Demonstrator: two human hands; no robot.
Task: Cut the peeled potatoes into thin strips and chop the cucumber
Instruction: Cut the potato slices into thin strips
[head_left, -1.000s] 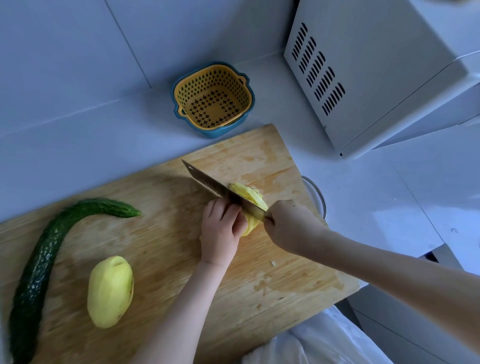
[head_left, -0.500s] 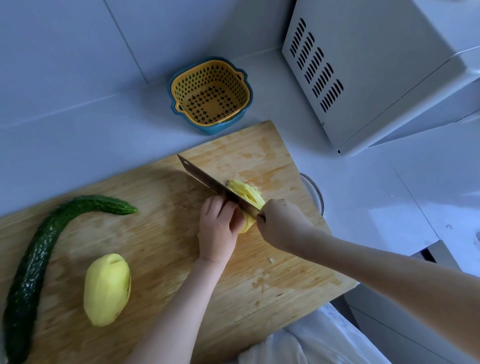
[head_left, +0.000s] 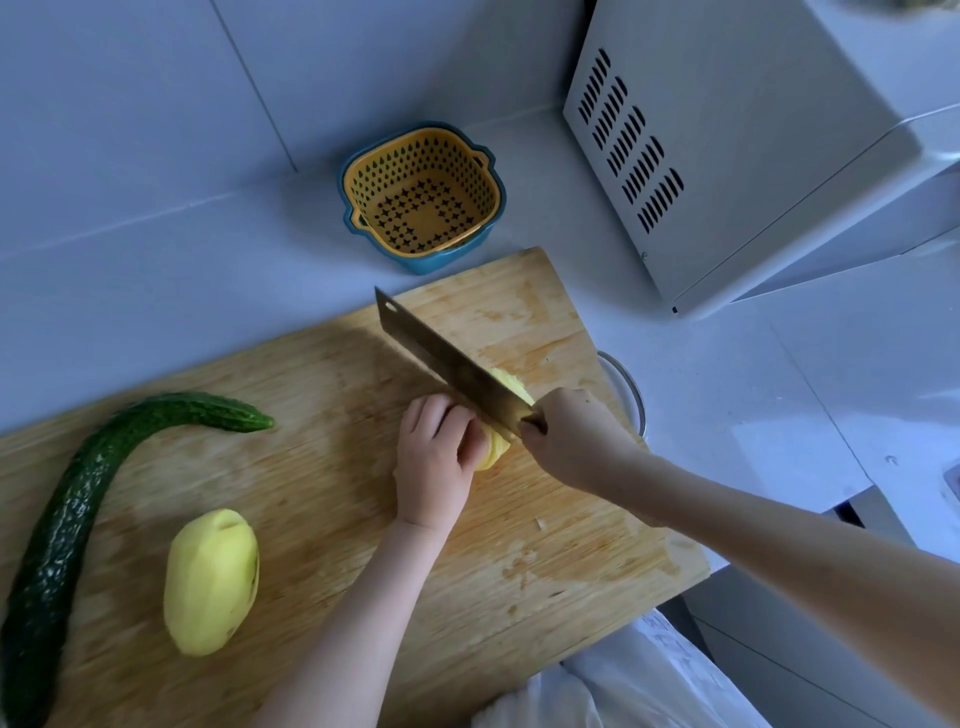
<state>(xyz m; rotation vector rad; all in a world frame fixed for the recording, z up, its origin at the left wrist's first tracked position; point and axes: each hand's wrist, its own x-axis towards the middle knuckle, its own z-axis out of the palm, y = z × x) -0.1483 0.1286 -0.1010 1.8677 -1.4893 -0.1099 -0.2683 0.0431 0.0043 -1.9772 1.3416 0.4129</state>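
On the wooden cutting board (head_left: 322, 395) a peeled potato (head_left: 493, 447) is partly cut into slices. My left hand (head_left: 434, 462) holds it down with curled fingers and hides most of it. My right hand (head_left: 569, 436) grips the handle of a cleaver (head_left: 447, 361), whose blade lies across the potato just right of my left fingers. Loose slices (head_left: 511, 387) show beyond the blade. A whole peeled potato (head_left: 210, 582) lies at the board's lower left. A long dark green cucumber (head_left: 78, 514) curves along the left edge.
A yellow perforated strainer in a blue bowl (head_left: 421, 197) stands on the white counter behind the board. A white microwave (head_left: 753, 145) fills the upper right. A metal bowl's rim (head_left: 626, 389) peeks out past the board's right edge. The counter edge drops off at the lower right.
The cleaver's blade has tilted so more of its flat side shows. Both hands stay at the potato, and the whole view has shifted slightly.
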